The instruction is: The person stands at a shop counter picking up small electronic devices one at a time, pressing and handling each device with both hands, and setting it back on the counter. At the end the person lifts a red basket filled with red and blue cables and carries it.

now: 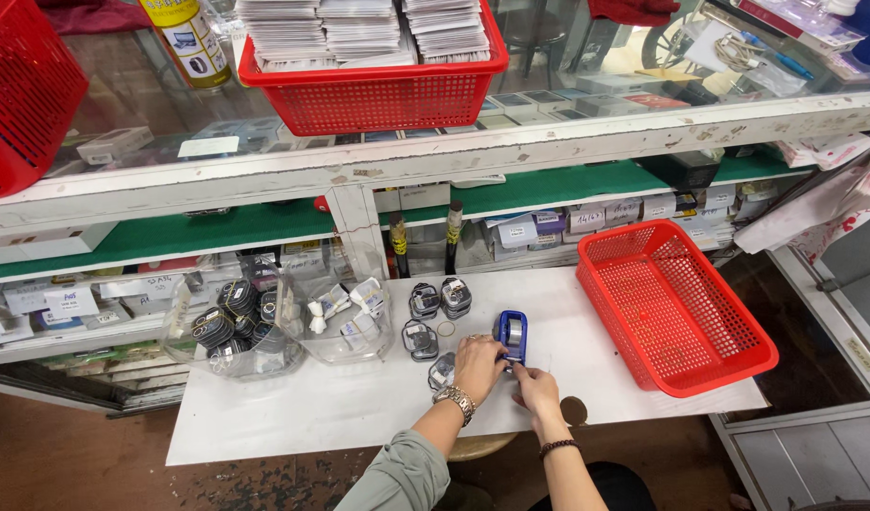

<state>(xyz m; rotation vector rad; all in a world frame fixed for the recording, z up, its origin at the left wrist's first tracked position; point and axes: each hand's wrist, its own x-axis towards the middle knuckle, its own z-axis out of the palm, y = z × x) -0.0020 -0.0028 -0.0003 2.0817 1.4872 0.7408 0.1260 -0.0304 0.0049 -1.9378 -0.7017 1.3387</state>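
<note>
On a white tabletop [293, 407], my left hand [478, 364] grips the near left side of a small blue rectangular device [512, 333] with a silver middle. My right hand [535, 386] pinches at its near edge. A metal bracelet is on my left wrist and a dark beaded band on my right. Several small bundled dark packs [437, 312] lie just left of the device, one of them [442, 371] partly under my left hand. A small ring [446, 329] lies among them.
An empty red mesh basket [672, 308] sits tilted at the right. Two clear tubs [265, 326] at the left hold coiled cables and white plugs. Behind is a glass counter with a red basket [378, 95] of stacked cards and shelves of small boxes.
</note>
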